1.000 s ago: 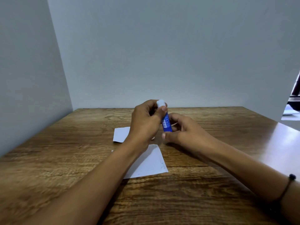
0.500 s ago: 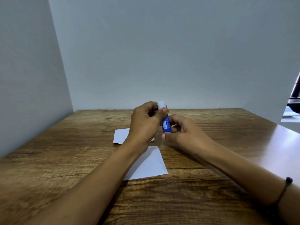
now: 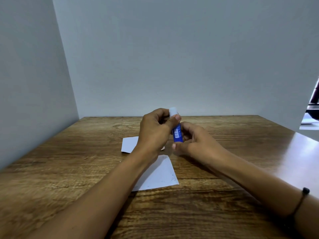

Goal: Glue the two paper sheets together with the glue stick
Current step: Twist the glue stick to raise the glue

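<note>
A blue glue stick (image 3: 177,133) with a white cap (image 3: 173,111) stands upright above the table, held between both hands. My left hand (image 3: 155,130) pinches the white cap with thumb and fingers. My right hand (image 3: 198,142) wraps the blue barrel from the right and below. Two white paper sheets lie on the wooden table (image 3: 69,152). The nearer sheet (image 3: 160,175) is partly covered by my left forearm. The farther, smaller sheet (image 3: 129,144) sticks out to the left of my left hand.
Grey walls close the table on the left and at the back. At the far right edge, past the wall's end, a dark object (image 3: 313,107) and some white paper show. A black cord bracelet (image 3: 303,194) sits on my right wrist.
Both hands with the glue stick have stayed nearly in place. The grip on cap and barrel looks the same; the view has shifted slightly.
</note>
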A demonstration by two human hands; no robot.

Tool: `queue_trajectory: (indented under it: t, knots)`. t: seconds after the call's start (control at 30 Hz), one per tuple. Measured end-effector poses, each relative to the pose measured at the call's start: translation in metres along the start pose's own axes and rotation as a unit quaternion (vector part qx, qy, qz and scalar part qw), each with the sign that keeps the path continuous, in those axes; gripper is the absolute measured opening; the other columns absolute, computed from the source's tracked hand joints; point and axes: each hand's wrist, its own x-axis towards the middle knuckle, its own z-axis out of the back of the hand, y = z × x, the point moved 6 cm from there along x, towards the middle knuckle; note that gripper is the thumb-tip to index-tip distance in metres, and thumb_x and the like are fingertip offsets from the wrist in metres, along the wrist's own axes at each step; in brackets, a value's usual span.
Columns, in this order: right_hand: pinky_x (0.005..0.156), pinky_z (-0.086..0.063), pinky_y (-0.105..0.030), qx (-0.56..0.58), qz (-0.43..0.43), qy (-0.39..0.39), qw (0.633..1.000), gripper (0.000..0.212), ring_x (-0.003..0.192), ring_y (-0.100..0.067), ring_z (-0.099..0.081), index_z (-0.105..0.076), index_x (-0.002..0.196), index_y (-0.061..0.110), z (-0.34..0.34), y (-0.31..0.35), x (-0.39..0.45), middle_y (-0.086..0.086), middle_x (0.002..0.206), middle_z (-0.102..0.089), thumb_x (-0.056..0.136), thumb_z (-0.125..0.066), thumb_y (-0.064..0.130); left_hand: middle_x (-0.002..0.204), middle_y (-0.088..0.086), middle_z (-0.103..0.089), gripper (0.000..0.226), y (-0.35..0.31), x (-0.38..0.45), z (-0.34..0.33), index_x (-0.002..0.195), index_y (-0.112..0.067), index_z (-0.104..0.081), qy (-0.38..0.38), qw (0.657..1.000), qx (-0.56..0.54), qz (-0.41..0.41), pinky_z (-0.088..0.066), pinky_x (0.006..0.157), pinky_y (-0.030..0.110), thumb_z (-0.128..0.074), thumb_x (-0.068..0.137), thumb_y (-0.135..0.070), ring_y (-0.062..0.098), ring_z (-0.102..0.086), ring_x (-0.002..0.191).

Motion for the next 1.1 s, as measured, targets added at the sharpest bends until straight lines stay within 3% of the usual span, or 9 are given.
queue_trajectory:
  t: [0.13,0.3,0.43,0.53,0.67,0.77,0.83,1.0,1.1]
  knots:
    - [0.065,-0.05,-0.029,0.025,-0.006,-0.032,0.999,0.021,0.062,-0.006,-0.055,-0.064,0.086,0.022,0.0057,-0.0012,0.0021,0.01,0.061,-0.059,0.075,-0.066,0.004,0.07,-0.006,-0.065,0.012,-0.0012,0.0001,0.0002,0.073,-0.022,-0.065,-0.003,1.0,0.014,-0.012,-0.049,0.057,0.009,-0.064,0.08,-0.013,-0.004,-0.059,0.06]
    - [0.068,-0.05,-0.026,0.071,-0.009,-0.011,0.997,0.029,0.061,0.001,-0.059,-0.061,0.088,0.025,0.0016,0.0006,0.0026,0.006,0.072,-0.063,0.077,-0.06,-0.002,0.072,-0.006,-0.065,0.011,-0.0005,-0.0007,0.0019,0.075,-0.023,-0.065,-0.001,1.0,0.011,-0.01,-0.049,0.059,0.009,-0.065,0.08,-0.013,-0.004,-0.059,0.062]
    - [0.073,-0.05,-0.037,0.021,-0.004,0.002,1.0,0.024,0.07,-0.018,-0.06,-0.061,0.095,0.024,-0.0015,-0.0004,-0.0012,0.0,0.072,-0.063,0.074,-0.068,0.015,0.071,-0.005,-0.066,0.012,-0.0007,-0.0005,0.0027,0.074,-0.022,-0.065,-0.002,1.0,0.001,-0.005,-0.048,0.056,0.009,-0.064,0.081,-0.012,-0.005,-0.059,0.059]
    - [0.071,-0.049,-0.036,0.042,-0.007,-0.02,0.999,0.022,0.069,-0.017,-0.055,-0.063,0.091,0.02,0.0009,-0.0001,0.0015,-0.001,0.068,-0.059,0.077,-0.064,0.003,0.071,-0.006,-0.065,0.014,-0.0017,-0.0007,0.0014,0.073,-0.023,-0.064,0.0,1.0,0.008,-0.01,-0.049,0.056,0.01,-0.063,0.082,-0.012,-0.004,-0.059,0.059]
    - [0.083,-0.057,-0.038,0.09,-0.018,-0.026,0.995,0.03,0.077,-0.016,-0.066,-0.064,0.088,0.024,0.0047,0.0013,0.002,-0.004,0.082,-0.068,0.076,-0.063,-0.004,0.07,-0.007,-0.064,0.016,-0.0017,0.0012,0.0033,0.072,-0.025,-0.064,-0.007,1.0,0.007,-0.013,-0.049,0.06,0.012,-0.062,0.082,-0.013,0.002,-0.058,0.064]
    - [0.078,-0.056,-0.034,0.04,-0.003,-0.032,0.999,0.022,0.07,-0.008,-0.062,-0.063,0.09,0.025,0.0047,0.0021,0.0012,-0.003,0.082,-0.067,0.077,-0.066,0.007,0.07,-0.007,-0.064,0.015,-0.0007,0.0013,0.003,0.072,-0.024,-0.064,-0.004,1.0,0.004,-0.01,-0.049,0.061,0.012,-0.063,0.082,-0.013,0.0,-0.058,0.063]
    - [0.076,-0.055,-0.039,0.01,-0.006,-0.023,1.0,0.018,0.069,-0.014,-0.06,-0.063,0.092,0.022,0.0023,0.0026,0.0005,-0.006,0.076,-0.064,0.078,-0.067,0.011,0.07,-0.006,-0.065,0.016,-0.0007,0.001,0.0019,0.072,-0.024,-0.065,-0.001,1.0,0.002,-0.011,-0.049,0.057,0.01,-0.062,0.082,-0.012,-0.004,-0.058,0.059]
    - [0.066,-0.056,-0.026,0.106,-0.025,-0.01,0.994,0.024,0.059,-0.008,-0.063,-0.063,0.086,0.015,0.0045,0.0031,0.0003,-0.007,0.069,-0.064,0.082,-0.056,-0.007,0.07,-0.006,-0.064,0.018,-0.0025,0.0013,-0.0001,0.072,-0.024,-0.063,0.001,1.0,0.008,-0.021,-0.048,0.057,0.01,-0.06,0.084,-0.011,0.001,-0.058,0.063]
    - [0.066,-0.056,-0.026,0.098,-0.019,-0.015,0.995,0.022,0.059,-0.006,-0.062,-0.063,0.088,0.018,0.0048,0.0027,0.0008,-0.002,0.067,-0.064,0.081,-0.059,-0.003,0.071,-0.006,-0.064,0.018,-0.0027,0.0019,0.0004,0.072,-0.025,-0.064,-0.002,1.0,0.003,-0.018,-0.048,0.057,0.009,-0.06,0.083,-0.012,0.001,-0.058,0.064]
